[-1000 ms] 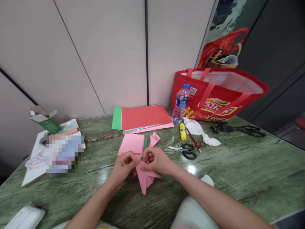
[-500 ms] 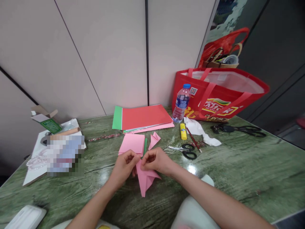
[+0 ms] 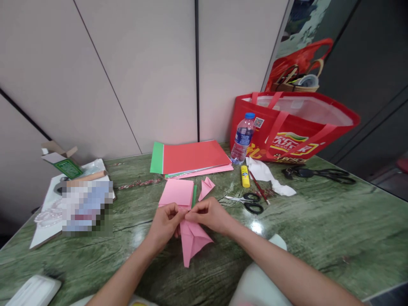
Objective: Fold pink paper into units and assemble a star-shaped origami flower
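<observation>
A folded pink paper piece (image 3: 192,240) hangs point-down just above the green marbled table (image 3: 318,229). My left hand (image 3: 165,223) pinches its top edge from the left. My right hand (image 3: 208,214) pinches the same edge from the right, fingertips almost meeting the left hand's. Behind the hands lie a square pink sheet (image 3: 177,192), a thin green strip (image 3: 194,195) and a small folded pink piece (image 3: 206,187).
A stack of red, green and pink paper (image 3: 191,157) lies at the back. Black scissors (image 3: 250,202), a yellow glue stick (image 3: 244,176), a water bottle (image 3: 242,138), a red tote bag (image 3: 293,127), crumpled white paper (image 3: 266,172) and larger scissors (image 3: 321,172) sit right. White boards and a small box (image 3: 60,161) lie left.
The pink piece has turned so its long point now hangs further down and left. Both hands have closed in together on its top edge.
</observation>
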`<act>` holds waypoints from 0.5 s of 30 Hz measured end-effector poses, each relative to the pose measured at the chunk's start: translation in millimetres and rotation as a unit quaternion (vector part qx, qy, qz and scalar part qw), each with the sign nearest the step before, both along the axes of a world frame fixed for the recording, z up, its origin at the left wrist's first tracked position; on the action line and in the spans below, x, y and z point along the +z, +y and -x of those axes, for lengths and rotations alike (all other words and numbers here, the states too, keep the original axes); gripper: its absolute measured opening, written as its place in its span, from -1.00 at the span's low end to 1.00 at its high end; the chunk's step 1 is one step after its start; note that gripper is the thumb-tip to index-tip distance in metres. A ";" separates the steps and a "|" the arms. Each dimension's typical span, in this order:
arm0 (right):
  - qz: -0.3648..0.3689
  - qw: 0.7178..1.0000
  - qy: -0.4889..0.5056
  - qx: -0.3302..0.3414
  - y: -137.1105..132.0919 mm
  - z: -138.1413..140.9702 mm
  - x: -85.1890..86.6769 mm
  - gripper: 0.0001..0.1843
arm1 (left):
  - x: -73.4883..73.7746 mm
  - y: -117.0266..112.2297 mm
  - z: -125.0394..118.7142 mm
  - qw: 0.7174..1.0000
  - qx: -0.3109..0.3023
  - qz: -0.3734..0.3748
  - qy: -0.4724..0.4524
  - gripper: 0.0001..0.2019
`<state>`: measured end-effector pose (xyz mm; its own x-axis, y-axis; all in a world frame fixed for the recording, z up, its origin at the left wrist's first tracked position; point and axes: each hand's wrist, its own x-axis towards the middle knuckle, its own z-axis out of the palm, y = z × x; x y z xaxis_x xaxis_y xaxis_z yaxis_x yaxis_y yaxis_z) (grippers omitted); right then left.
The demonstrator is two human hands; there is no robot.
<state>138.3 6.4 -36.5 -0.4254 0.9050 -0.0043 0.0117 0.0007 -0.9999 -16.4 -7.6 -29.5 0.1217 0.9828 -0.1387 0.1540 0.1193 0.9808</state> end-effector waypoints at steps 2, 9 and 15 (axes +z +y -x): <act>0.001 1.000 -0.002 -0.002 1.1 1.1 1.0 -0.68 | -0.8 -0.6 -0.1 1.000 0.003 0.002 0.002 -0.66; 0.005 1.000 -0.012 0.004 2.9 -0.1 -1.9 -0.74 | 3.2 6.8 10.2 0.999 0.025 0.008 -0.024 -0.66; 0.010 1.000 -0.015 -0.003 2.8 -2.6 -1.1 -0.78 | 10.4 16.3 21.9 0.998 0.058 -0.012 -0.037 -0.66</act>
